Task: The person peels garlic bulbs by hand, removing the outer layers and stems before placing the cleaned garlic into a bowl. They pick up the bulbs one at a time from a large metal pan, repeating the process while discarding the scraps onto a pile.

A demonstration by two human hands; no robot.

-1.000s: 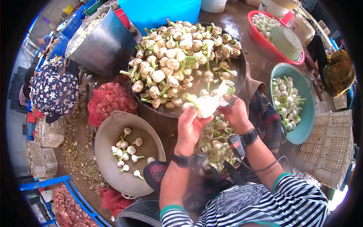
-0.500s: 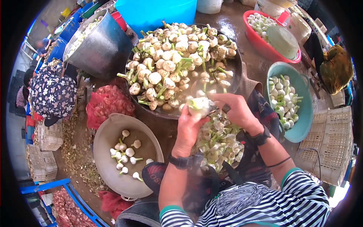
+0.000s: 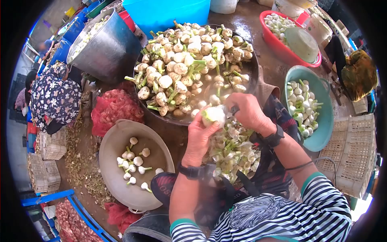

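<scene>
My left hand (image 3: 196, 139) grips a large white garlic bulb (image 3: 214, 115) with its fingers and thumb. Close on its right, my right hand (image 3: 250, 114) is closed round a small dark tool (image 3: 235, 109), whose kind I cannot make out. Below both hands lies a heap of garlic peels and stem scraps (image 3: 236, 155) on the lap. Just beyond them, a wide dark pan (image 3: 254, 72) holds murky water and a mound of unpeeled garlic bulbs (image 3: 177, 68) with cut stems.
A grey basin (image 3: 111, 161) with several cleaned bulbs stands at left, a teal basin (image 3: 325, 117) of peeled garlic at right. Around are a red net sack (image 3: 117, 108), a metal pot (image 3: 109, 48), a red basin (image 3: 278, 50), a crate (image 3: 350, 141) and a person in a floral hat (image 3: 56, 97).
The garlic bulb has turned in my left hand and shows more of its smooth white side. My right hand has shifted slightly left and down beside it.
</scene>
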